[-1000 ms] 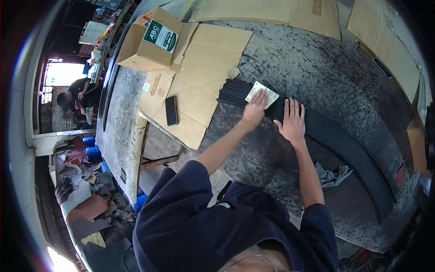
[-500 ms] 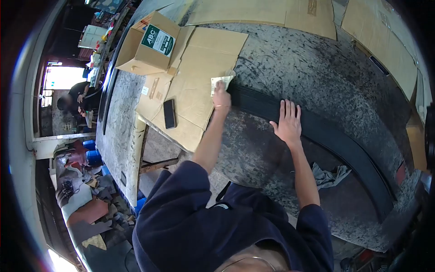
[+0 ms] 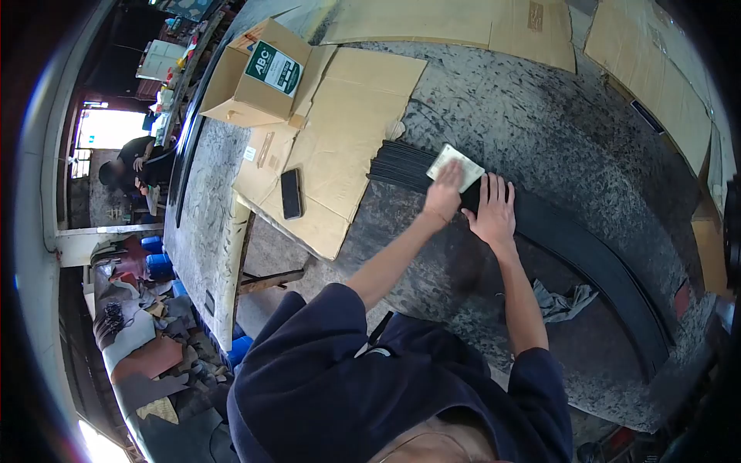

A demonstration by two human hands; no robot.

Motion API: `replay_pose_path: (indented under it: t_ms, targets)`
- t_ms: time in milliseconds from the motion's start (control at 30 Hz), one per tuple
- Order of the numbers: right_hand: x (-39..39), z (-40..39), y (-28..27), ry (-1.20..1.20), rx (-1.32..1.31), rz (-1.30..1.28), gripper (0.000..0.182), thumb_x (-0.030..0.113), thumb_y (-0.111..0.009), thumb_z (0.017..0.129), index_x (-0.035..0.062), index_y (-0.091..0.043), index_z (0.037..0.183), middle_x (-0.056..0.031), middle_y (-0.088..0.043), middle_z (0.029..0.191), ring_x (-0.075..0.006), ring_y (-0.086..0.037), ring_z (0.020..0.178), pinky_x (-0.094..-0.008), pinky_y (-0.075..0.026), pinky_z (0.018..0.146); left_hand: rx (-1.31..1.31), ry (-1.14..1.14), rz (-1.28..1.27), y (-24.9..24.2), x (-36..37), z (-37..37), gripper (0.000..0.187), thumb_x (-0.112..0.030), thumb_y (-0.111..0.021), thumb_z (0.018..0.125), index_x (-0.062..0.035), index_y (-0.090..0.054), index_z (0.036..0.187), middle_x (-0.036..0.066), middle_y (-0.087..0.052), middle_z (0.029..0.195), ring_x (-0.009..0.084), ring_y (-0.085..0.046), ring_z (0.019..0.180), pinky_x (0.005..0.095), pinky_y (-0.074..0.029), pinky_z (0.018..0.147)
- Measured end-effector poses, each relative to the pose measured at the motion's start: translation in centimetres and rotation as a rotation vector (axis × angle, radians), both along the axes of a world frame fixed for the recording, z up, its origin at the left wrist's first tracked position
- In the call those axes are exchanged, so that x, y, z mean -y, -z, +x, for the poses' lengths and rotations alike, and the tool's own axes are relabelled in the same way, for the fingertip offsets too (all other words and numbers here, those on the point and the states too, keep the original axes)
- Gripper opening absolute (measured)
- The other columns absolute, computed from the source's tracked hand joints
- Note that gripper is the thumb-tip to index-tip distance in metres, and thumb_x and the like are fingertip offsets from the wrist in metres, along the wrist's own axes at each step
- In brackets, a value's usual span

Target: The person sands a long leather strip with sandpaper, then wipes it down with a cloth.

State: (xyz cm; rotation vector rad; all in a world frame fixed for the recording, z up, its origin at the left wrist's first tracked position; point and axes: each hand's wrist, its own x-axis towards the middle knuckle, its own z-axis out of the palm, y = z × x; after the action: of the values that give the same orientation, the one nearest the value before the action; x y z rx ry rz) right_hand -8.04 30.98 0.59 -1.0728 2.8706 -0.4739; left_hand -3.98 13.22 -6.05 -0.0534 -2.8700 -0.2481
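A long stack of black strips (image 3: 575, 229) curves across the worktable. On the strips' left part, my left hand (image 3: 446, 190) presses down a pale, roughly square cloth (image 3: 468, 177), its fingers over it. Just to the right, my right hand (image 3: 492, 212) lies flat on the strips, fingers spread and holding nothing. At their left end the strips (image 3: 390, 162) fan into several thin layers beside a flat cardboard sheet (image 3: 370, 85).
A phone (image 3: 292, 194) lies on the cardboard, below an open carton (image 3: 258, 96). A crumpled grey rag (image 3: 563, 301) rests inside the strips' curve. More cardboard (image 3: 432, 21) covers the far edge. Another person (image 3: 131, 166) is at the far left, above scrap pieces (image 3: 154, 359).
My left hand has moved right with the cloth, from the strips' left end to beside my right hand. The layered left end now shows. My right hand stays in place.
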Motion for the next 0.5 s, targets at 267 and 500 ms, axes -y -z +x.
replay_pose_path:
  t_ms: [267, 500]
  targets:
    - [3.6, -0.5, -2.3, 0.094, 0.113, -0.028, 0.108, 0.063, -0.08, 0.065, -0.0016, -0.042, 0.143, -0.0165, -0.05, 0.133, -0.0327, -0.042, 0.128, -0.0518, -0.028, 0.114, 0.106, -0.412, -0.018, -3.7, 12.8, 1.0, 0.041, 0.0, -0.057, 0.082, 0.0042, -0.059, 0.123, 0.021, -0.051, 0.143, 0.0368, -0.046, 0.135, 0.0438, -0.043, 0.109]
    - [8.1, -0.9, -0.3, 0.0, 0.156, 0.018, 0.1, 0.062, -0.079, 0.069, 0.0003, -0.045, 0.14, -0.0131, -0.051, 0.131, -0.0296, -0.043, 0.124, -0.0481, -0.032, 0.108, 0.104, -0.413, 0.246, -6.3, 12.2, 0.9, 0.03, 0.0, -0.059, 0.087, 0.0045, -0.06, 0.116, 0.025, -0.047, 0.145, 0.0394, -0.044, 0.136, 0.0463, -0.046, 0.105]
